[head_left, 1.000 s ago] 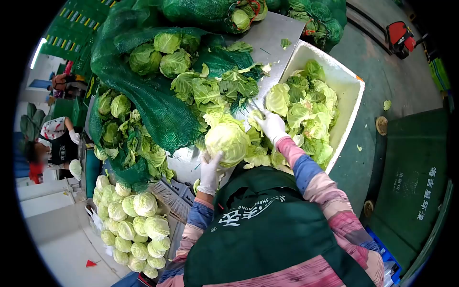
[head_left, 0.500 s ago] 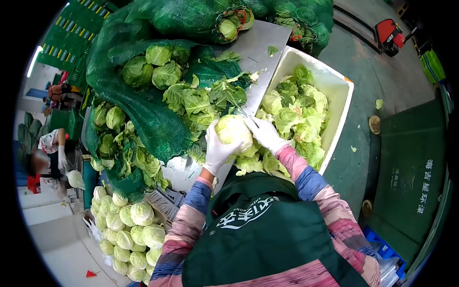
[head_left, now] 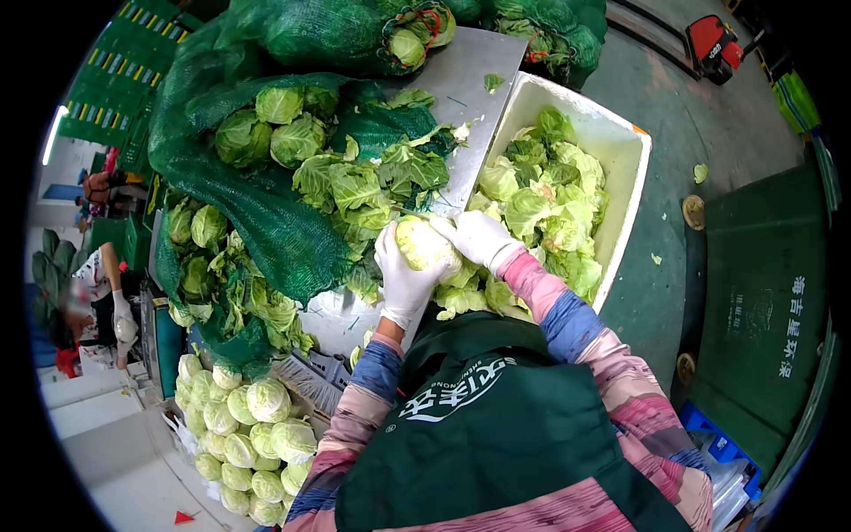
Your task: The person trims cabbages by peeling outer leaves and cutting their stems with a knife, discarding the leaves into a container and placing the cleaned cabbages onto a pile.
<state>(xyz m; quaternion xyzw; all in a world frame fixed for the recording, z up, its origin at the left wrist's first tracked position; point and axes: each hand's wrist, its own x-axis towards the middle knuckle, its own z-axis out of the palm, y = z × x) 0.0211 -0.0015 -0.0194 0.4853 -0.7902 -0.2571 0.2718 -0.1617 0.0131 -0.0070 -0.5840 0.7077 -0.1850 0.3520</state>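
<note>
A pale, trimmed cabbage point(head_left: 424, 243) sits in my gloved left hand point(head_left: 399, 277), whose fingers curl around its left and lower side. Against the upper right of the same cabbage, my gloved right hand point(head_left: 479, 239) is closed on a thin knife point(head_left: 409, 212). Its narrow blade points left across the top of the cabbage; the handle is hidden in the glove. Loose green outer leaves point(head_left: 355, 188) lie just beyond my hands on the metal table point(head_left: 483, 71). To the right, a white foam box point(head_left: 628, 208) holds a heap of stripped leaves.
A green mesh sack point(head_left: 266, 213) with untrimmed cabbages point(head_left: 297, 140) spreads over the table's left side. Trimmed cabbages point(head_left: 239, 443) are piled at lower left. A green bin point(head_left: 753, 293) stands at right, a red pallet jack point(head_left: 714, 49) behind. Another person point(head_left: 97, 301) works at far left.
My right hand has closed in on the cabbage's top right, and the knife blade now lies across its top. The cabbage has tilted slightly in my left hand. The other person's hand has moved.
</note>
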